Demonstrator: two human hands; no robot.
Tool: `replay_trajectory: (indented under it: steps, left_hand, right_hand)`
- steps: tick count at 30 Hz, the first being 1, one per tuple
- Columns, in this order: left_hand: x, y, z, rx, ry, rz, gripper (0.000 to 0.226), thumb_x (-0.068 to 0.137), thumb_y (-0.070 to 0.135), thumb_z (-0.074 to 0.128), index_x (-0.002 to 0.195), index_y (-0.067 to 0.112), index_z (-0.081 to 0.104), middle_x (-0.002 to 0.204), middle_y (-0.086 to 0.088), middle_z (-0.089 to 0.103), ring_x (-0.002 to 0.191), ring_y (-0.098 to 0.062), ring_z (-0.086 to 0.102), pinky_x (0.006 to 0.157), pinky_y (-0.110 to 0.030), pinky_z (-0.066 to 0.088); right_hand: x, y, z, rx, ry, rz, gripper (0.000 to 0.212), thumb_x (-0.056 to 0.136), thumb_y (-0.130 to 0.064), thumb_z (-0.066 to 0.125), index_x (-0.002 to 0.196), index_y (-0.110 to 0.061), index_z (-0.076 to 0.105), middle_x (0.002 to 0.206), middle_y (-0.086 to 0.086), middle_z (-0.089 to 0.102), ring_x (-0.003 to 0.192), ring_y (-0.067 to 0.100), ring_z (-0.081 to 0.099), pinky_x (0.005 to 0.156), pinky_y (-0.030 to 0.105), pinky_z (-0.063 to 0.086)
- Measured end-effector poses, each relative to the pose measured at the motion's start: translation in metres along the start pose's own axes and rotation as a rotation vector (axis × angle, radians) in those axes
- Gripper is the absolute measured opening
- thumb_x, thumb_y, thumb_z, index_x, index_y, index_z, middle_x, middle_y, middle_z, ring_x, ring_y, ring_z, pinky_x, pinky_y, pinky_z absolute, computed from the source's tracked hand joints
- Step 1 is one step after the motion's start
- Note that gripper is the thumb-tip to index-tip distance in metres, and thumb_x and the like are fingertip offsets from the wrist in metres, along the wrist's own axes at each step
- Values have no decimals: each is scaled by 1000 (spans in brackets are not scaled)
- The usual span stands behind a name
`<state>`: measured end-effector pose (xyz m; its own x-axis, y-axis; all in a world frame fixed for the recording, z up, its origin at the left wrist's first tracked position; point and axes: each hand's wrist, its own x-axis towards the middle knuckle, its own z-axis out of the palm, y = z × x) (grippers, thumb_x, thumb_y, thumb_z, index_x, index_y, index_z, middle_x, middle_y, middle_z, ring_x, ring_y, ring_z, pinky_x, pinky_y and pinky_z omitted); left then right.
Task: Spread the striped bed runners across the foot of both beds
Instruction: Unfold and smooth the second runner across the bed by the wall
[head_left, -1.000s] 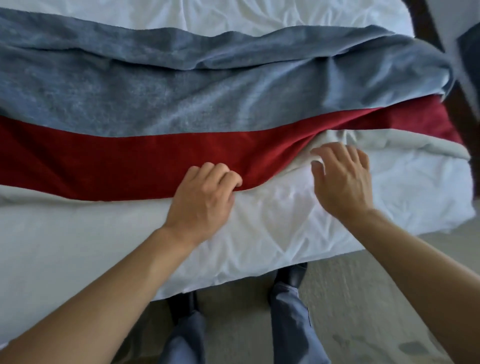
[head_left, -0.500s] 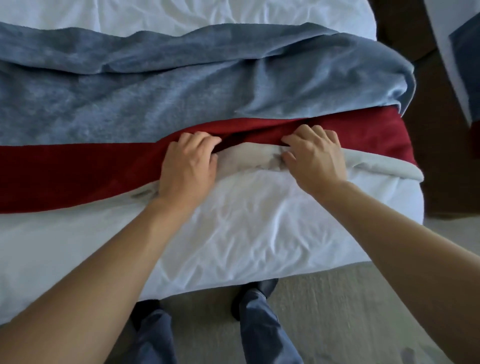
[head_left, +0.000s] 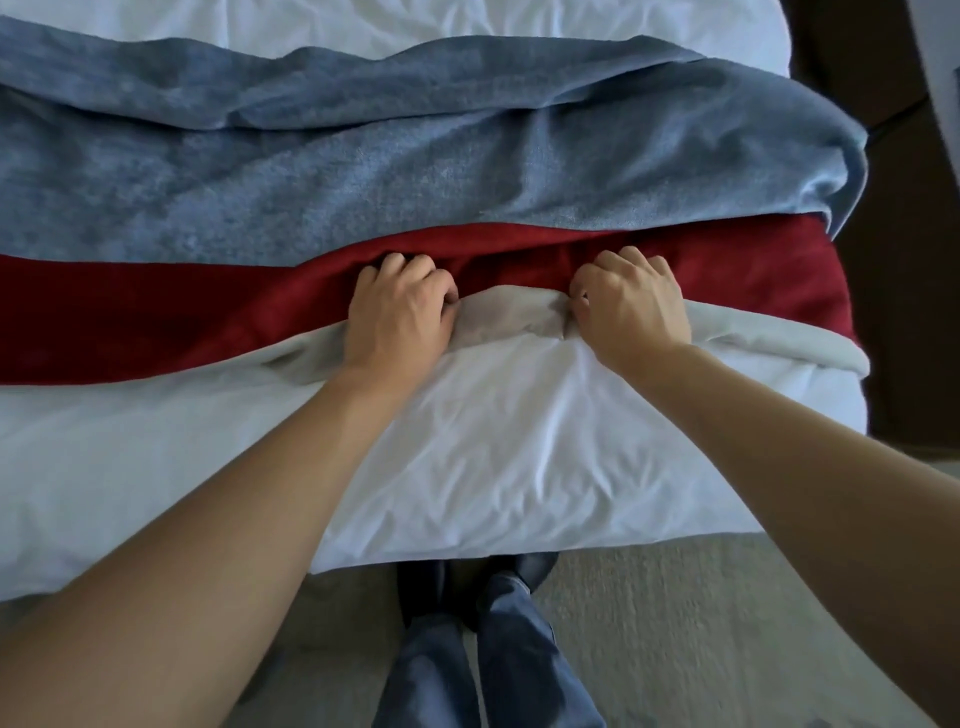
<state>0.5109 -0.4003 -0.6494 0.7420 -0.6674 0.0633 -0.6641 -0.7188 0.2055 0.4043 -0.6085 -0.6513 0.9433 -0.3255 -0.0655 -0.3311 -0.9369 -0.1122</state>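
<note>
A striped bed runner (head_left: 363, 176) with a wide blue band, a red band and a pale grey edge lies rumpled across the foot of the white bed (head_left: 519, 441). My left hand (head_left: 397, 317) grips the runner's grey edge where it meets the red band, fingers curled into the cloth. My right hand (head_left: 631, 304) grips the same edge a little to the right. Between the two hands the grey edge bunches up in a hump. The runner's right end folds over near the bed's right side.
Grey carpet (head_left: 649, 623) lies below the bed's foot, where my legs in blue trousers and dark shoes (head_left: 467, 571) stand. A dark gap (head_left: 909, 260) runs along the bed's right side. A sliver of a second bed (head_left: 943, 78) shows at the upper right.
Both hands moved up from the white cover to the runner's near edge, curled into it, and the grey edge now bunches between them. The view has shifted left.
</note>
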Motion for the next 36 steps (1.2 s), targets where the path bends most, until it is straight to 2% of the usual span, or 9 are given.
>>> replay_trajectory:
  steps: [5,9,15,18,20,23,28,31,36]
  left_hand:
    - [0,1,-3,-20,17,18,11,92,21,61,84,16,68,89,-1,64,89,-26,56,76,-37,34]
    - [-26,11,-17,-32,51,153,12,90,18,62,79,15,65,81,-3,60,79,-27,55,68,-39,35]
    - [-28,17,-25,-75,82,72,13,93,16,59,80,14,63,85,-4,60,81,-28,53,68,-40,35]
    - [-54,30,-21,-85,35,185,13,94,18,61,81,16,62,85,-4,58,80,-28,52,69,-41,34]
    - [-70,30,-21,-92,24,220,12,93,17,64,81,16,62,83,-2,57,78,-26,51,68,-39,34]
    - [-71,31,-28,-151,112,126,12,92,16,63,81,16,60,83,0,56,77,-24,49,68,-38,34]
    - [-105,53,-25,-126,77,163,11,91,15,66,81,16,62,82,0,58,76,-24,53,69,-40,38]
    - [-107,51,-22,-112,97,114,9,92,16,65,83,17,62,83,2,58,77,-23,52,70,-39,34]
    - [-121,70,-10,-51,7,59,12,85,11,72,84,14,61,85,-1,57,78,-27,52,69,-42,36]
  right_hand:
    - [-8,-3,-8,-7,57,-40,16,91,-15,54,88,-9,68,91,8,62,91,33,54,73,45,39]
    - [-44,2,-19,2,197,-43,11,88,-14,60,78,-11,63,84,7,59,81,33,53,67,44,37]
    - [-70,7,-23,-12,248,-33,12,89,-13,59,77,-14,63,84,4,58,81,29,50,73,40,33]
    - [-86,3,-16,-35,183,-26,12,90,-13,60,80,-12,66,87,5,60,83,31,53,78,43,39]
    - [-98,5,-19,-45,196,-46,11,91,-13,61,81,-12,66,86,4,60,82,30,53,79,42,39]
    - [-107,10,-30,-51,283,-22,12,92,-14,61,80,-16,62,85,1,58,82,27,52,78,39,36]
    - [-146,12,-26,-70,228,-25,12,87,-6,66,78,-13,65,87,3,60,83,29,56,83,41,40]
    - [-145,20,-29,-34,263,-21,11,86,-7,66,81,-16,65,93,1,60,87,26,54,85,40,39]
    - [-154,26,-10,20,157,-95,11,83,-7,68,85,-17,64,91,1,59,89,27,58,91,38,41]
